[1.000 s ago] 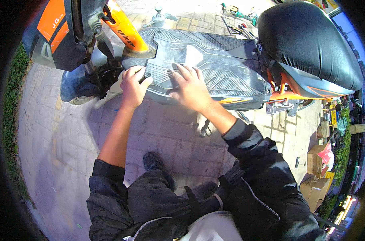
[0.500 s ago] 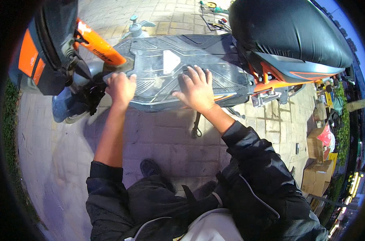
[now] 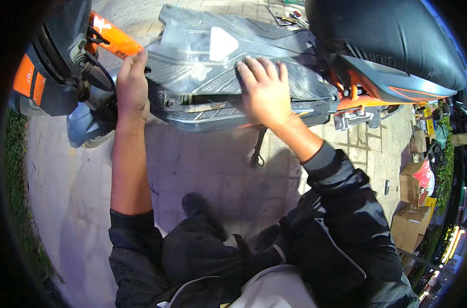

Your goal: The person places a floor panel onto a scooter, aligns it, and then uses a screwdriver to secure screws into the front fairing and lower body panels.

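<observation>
A dark footboard panel [image 3: 182, 49] with a pale patch spans the middle of an electric scooter. Its left end is raised, and a gap shows along its near side above the lower body. My left hand [image 3: 133, 90] grips the panel's left end, beside the orange frame tube [image 3: 115, 38]; parts of its fingers are hidden. On the panel's near right part lies my right hand [image 3: 267, 92], open, with fingers stretched out and apart. A strip inside the scooter [image 3: 210, 107] shows through the gap.
The black seat [image 3: 382, 41] rises at the right and the front bodywork [image 3: 56, 66] stands at the left. A kickstand [image 3: 257, 149] hangs below. Several tools [image 3: 295, 19] lie on the paving behind, and cardboard boxes [image 3: 411, 226] stand at the right.
The footboard panel's left end has come up, opening a gap along the near side. My left hand has risen with it and turned upright. My right hand has shifted slightly right.
</observation>
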Available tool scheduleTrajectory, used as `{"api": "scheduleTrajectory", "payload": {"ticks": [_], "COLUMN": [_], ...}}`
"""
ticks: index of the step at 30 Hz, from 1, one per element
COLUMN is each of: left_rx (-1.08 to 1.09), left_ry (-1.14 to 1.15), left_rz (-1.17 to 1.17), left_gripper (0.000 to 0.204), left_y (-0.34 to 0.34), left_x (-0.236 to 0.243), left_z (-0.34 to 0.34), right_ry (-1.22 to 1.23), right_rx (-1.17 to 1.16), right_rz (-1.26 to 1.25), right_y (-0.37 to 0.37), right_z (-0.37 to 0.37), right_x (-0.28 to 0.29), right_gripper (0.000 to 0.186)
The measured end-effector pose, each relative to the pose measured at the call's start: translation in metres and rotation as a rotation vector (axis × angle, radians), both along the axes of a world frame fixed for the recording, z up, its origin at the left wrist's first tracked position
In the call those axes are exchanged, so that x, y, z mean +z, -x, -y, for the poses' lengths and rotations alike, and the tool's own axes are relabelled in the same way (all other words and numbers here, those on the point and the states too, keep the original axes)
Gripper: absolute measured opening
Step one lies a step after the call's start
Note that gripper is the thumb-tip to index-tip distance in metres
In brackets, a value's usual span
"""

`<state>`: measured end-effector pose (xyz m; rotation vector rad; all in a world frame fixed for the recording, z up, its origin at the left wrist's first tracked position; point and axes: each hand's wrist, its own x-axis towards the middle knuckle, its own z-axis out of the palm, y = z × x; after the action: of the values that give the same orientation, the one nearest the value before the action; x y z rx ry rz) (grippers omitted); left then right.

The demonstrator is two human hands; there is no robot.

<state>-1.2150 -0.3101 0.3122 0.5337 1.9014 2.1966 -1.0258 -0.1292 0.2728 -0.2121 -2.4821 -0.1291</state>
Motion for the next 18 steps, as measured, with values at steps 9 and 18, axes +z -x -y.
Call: {"api": "scheduleTrajectory", "payload": {"ticks": [9, 18], "left_rx": [-0.178, -0.342], "left_ry": [-0.335, -0.051], "left_rz": [-0.006, -0.836], "left_gripper": [0.031, 0.029], "left_y": [-0.014, -0.032], "left_x": [0.055, 0.093], "left_z": [-0.005, -0.011], "right_ry": [-0.050, 0.049], "right_rx": [0.144, 0.215], "right_rz": [-0.061, -0.176], "right_y": [0.008, -0.006], "right_z": [-0.021, -0.010], "right_x": [0.020, 0.039], "right_gripper": [0.052, 0.059]}}
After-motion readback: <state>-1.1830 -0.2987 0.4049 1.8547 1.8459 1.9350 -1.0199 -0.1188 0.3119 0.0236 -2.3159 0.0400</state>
